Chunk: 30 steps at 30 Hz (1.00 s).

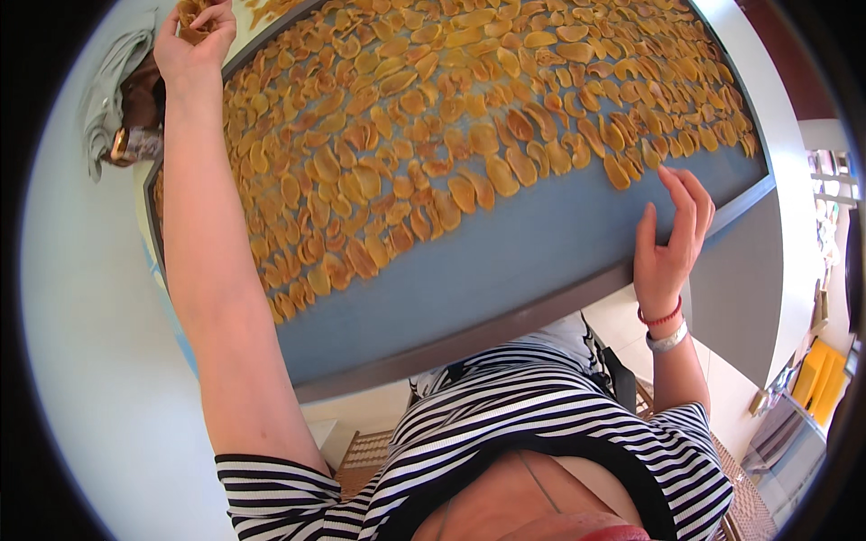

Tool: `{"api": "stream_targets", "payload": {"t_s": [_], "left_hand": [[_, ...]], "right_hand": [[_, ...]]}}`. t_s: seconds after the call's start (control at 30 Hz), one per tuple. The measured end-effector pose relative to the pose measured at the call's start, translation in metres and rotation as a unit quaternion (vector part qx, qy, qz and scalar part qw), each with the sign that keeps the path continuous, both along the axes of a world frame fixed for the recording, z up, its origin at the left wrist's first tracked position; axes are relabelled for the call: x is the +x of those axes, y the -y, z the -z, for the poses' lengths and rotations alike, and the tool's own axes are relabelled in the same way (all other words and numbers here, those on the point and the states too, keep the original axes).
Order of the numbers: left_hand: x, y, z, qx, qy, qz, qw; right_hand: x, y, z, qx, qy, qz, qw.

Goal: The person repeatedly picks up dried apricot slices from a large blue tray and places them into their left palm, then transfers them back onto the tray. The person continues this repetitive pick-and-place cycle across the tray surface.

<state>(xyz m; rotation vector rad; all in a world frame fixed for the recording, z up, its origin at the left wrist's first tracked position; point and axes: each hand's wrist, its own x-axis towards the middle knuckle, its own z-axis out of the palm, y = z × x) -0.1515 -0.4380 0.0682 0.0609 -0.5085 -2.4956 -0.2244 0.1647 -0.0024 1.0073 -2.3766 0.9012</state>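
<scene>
A large framed tray (pixel 514 250) with a blue-grey bed lies before me, covered over its far and middle parts with rows of thin yellow-brown dried slices (pixel 500 176). My left hand (pixel 196 34) is at the upper left, past the tray's frame, with its fingers closed around a small bunch of the same kind of slices (pixel 194 19). Over the near right part of the tray is my right hand (pixel 676 223), fingers apart and curved, holding nothing, its fingertips close to the lowest slices. A red bead bracelet and a silver bangle circle the right wrist.
More slices (pixel 267 10) lie beyond the tray's upper left edge. A grey cloth (pixel 108 88) and a jar (pixel 139 144) stand left of my left forearm. Woven seats show below, and a yellow object (pixel 820 379) is at the lower right.
</scene>
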Motion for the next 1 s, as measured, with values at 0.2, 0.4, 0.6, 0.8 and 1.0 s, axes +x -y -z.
{"api": "stream_targets", "payload": {"t_s": [0.2,0.4,0.6,0.8,1.0], "left_hand": [[0.097,-0.104,-0.015,0.028,-0.037,-0.014,0.999],[0.139,-0.279,0.008,0.126,-0.088,-0.024,0.988],[0.143,-0.384,0.056,0.228,-0.074,0.001,0.971],[0.138,-0.42,0.082,0.248,-0.08,0.029,0.965],[0.139,-0.427,0.088,0.263,-0.108,0.027,0.958]], "right_hand": [[-0.001,0.002,0.009,-0.051,-0.016,-0.043,0.998],[-0.008,-0.001,0.014,-0.067,-0.049,-0.051,0.995],[-0.013,-0.002,0.021,-0.048,-0.054,-0.044,0.996],[-0.016,-0.005,0.023,-0.036,-0.055,-0.043,0.997],[-0.017,-0.004,0.025,-0.023,-0.051,-0.036,0.998]]}}
